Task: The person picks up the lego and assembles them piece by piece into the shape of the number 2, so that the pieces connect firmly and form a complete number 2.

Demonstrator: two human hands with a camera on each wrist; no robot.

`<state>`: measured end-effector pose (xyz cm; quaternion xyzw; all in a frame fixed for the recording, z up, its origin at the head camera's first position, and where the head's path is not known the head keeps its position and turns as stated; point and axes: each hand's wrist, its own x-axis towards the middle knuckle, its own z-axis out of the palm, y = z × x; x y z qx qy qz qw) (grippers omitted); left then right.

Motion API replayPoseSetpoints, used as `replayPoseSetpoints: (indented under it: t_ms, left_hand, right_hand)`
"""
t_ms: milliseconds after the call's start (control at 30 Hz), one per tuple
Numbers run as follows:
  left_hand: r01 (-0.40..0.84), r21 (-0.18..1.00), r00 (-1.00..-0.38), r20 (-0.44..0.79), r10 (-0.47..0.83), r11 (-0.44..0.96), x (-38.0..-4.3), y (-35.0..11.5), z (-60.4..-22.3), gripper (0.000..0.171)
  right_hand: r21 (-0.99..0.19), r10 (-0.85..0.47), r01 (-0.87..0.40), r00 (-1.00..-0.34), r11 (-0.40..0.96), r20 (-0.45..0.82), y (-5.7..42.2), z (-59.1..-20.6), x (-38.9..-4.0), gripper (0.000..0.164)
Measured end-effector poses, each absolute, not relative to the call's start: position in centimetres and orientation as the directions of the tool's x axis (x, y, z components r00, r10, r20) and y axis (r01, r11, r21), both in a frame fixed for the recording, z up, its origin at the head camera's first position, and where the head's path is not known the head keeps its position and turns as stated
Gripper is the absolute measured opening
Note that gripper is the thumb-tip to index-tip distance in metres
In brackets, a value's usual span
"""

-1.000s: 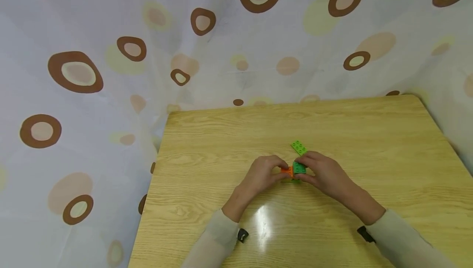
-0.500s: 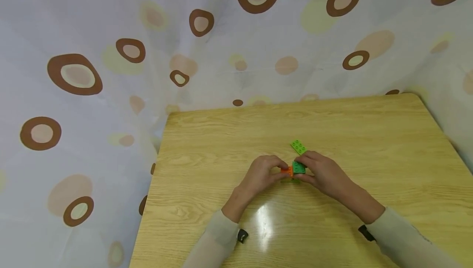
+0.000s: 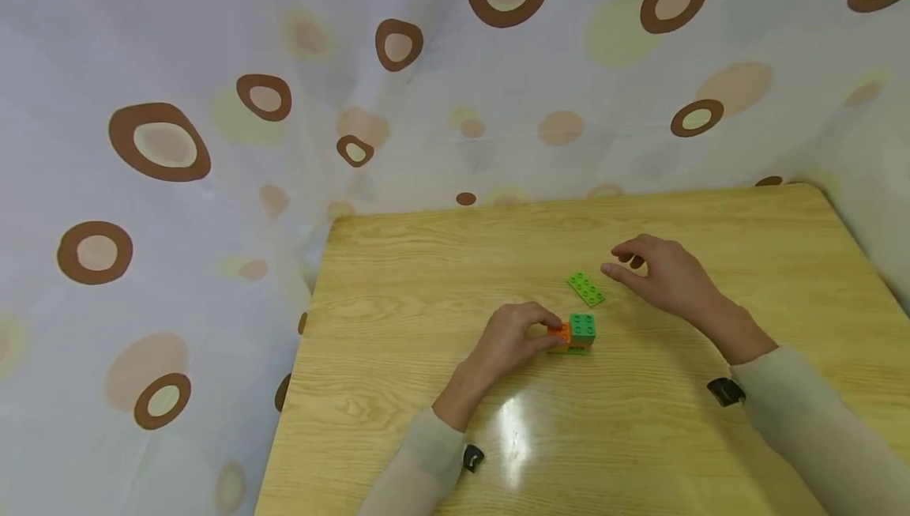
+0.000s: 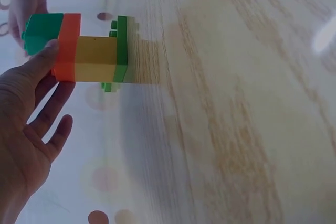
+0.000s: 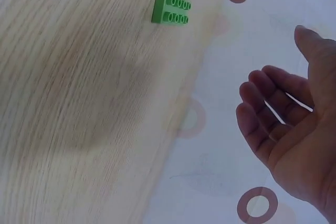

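Note:
A small stack of toy building bricks stands on the table, its light green plate (image 4: pixel 122 48) at the bottom. Above the plate come a yellow brick (image 4: pixel 95 59), an orange brick (image 4: pixel 68 51) and, on top at one end, a green brick (image 3: pixel 583 326). My left hand (image 3: pixel 508 338) pinches the orange brick between thumb and fingers, partly hiding it. Raised to the right, my right hand (image 3: pixel 668 275) is apart from the bricks with relaxed, slightly bent fingers and holds nothing. A loose light green plate (image 3: pixel 586 289) with studs up lies behind the stack.
The bricks are on a wood-grain table (image 3: pixel 398 287). A white sheet (image 3: pixel 426 105) with brown and pale spots hangs behind it and along its left and right sides. Dark straps hang near both cuffs.
My right hand has let go of the green brick and moved up and right, leaving that brick in full view on the stack. The left hand keeps its pinch on the orange brick.

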<state>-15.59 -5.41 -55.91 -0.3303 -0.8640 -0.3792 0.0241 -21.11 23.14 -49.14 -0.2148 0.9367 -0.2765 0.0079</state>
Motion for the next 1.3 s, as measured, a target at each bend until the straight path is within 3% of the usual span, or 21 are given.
replayPoseSetpoints:
  t_ms: [333, 567, 933, 1133, 1300]
  left_hand:
    - [0.607, 0.662, -0.765, 0.338, 0.549, 0.439, -15.3, -5.4, -56.5, 0.018]
    - [0.616, 0.640, -0.764, 0.345, 0.545, 0.459, -15.3, -5.4, -56.5, 0.019]
    - [0.607, 0.643, -0.772, 0.337, 0.539, 0.468, -15.4, -5.7, -56.6, 0.018]
    - [0.613, 0.638, -0.767, 0.341, 0.543, 0.466, -15.4, -5.5, -56.6, 0.018]
    - [0.612, 0.628, -0.771, 0.341, 0.537, 0.480, -15.4, -5.5, -56.5, 0.018]
  right_hand:
    - [-0.487, -0.374, -0.316, -0.927, 0.814, -0.024, 21.9, -51.8, -22.6, 0.063]
    - [-0.456, -0.372, -0.301, -0.925, 0.837, -0.072, 21.2, -54.0, -23.0, 0.057]
    - [-0.359, -0.383, -0.351, -0.923, 0.865, -0.020, 19.5, -57.5, -22.5, 0.043]
    - [-0.365, -0.397, -0.366, -0.918, 0.856, -0.011, 19.8, -56.2, -22.2, 0.044]
    - [-0.412, -0.434, -0.416, -0.899, 0.811, 0.054, 20.0, -51.0, -21.6, 0.043]
